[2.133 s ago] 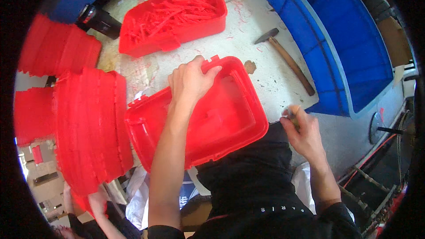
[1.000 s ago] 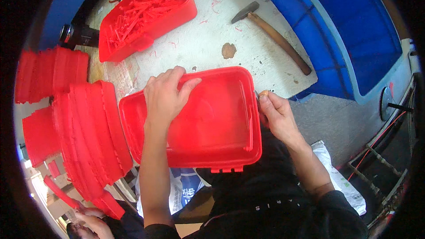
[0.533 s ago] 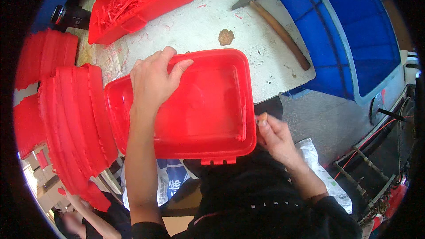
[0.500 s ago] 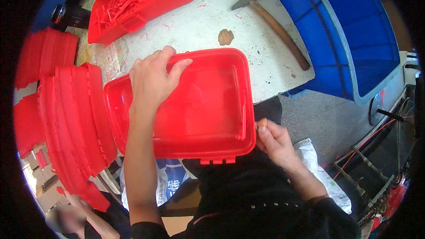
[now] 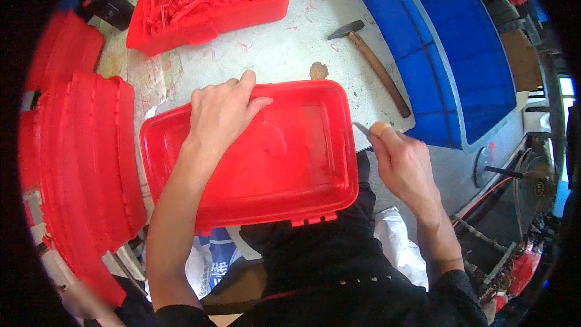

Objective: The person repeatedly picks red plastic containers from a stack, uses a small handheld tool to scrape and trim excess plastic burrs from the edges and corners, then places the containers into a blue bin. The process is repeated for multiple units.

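Note:
A shallow red plastic box lid (image 5: 302, 139) with hinge tabs along its near edge lies over the table's front edge and my lap. My left hand (image 5: 223, 109) is closed on its far rim, fingers over the edge and thumb towards the inside. Just beyond the lid's right rim, my right hand (image 5: 404, 163) is closed on a small knife (image 5: 362, 129). The knife's short grey blade points up and left, close to the rim; its handle is hidden in the fist. Something tan shows at the index finger.
A red box (image 5: 242, 26) of red plastic strips stands on the pale table (image 5: 278, 54). At right lie a hammer (image 5: 378, 72) and a big blue bin (image 5: 445, 66). Stacked red lids (image 5: 91, 157) crowd the left, near a black cup (image 5: 109, 7). Another person's arm shows lower left.
My right hand with the knife has moved up and away along the lid's right edge, and the blade now shows. My left hand keeps its hold. The whole view has shifted slightly.

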Demonstrator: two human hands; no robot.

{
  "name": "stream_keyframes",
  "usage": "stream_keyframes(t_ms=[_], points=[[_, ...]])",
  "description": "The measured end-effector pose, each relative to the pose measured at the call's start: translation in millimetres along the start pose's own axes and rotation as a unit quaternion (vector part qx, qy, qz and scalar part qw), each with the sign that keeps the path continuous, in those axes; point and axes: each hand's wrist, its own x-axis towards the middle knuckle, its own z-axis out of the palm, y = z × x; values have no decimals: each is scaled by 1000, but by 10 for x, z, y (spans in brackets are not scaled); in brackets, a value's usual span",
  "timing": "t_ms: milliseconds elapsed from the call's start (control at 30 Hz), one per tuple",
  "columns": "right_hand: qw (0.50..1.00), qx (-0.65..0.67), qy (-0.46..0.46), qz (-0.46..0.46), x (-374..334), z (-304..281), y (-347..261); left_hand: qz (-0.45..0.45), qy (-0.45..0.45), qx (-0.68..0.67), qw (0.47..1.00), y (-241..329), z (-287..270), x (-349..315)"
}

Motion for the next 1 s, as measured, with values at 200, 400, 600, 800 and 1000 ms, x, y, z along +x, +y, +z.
stream_keyframes(t_ms=[200, 400, 600, 800, 1000], points=[[994, -92, -15, 57, 228, -10, -252, -20, 12, -47, 999, -84, 132, -39], [994, -79, 16, 79, 248, 16, -346, -31, 27, -72, 997, -126, 161, -28], [989, -92, -2, 115, 371, 92, -396, -37, 33, -77, 996, -130, 174, -20], [988, -118, 7, 96, 251, 97, -383, -53, 19, -64, 996, -106, 142, -21], [984, -130, -39, 113, -7, 46, -426, -67, 5, -56, 996, -94, 113, -4]])
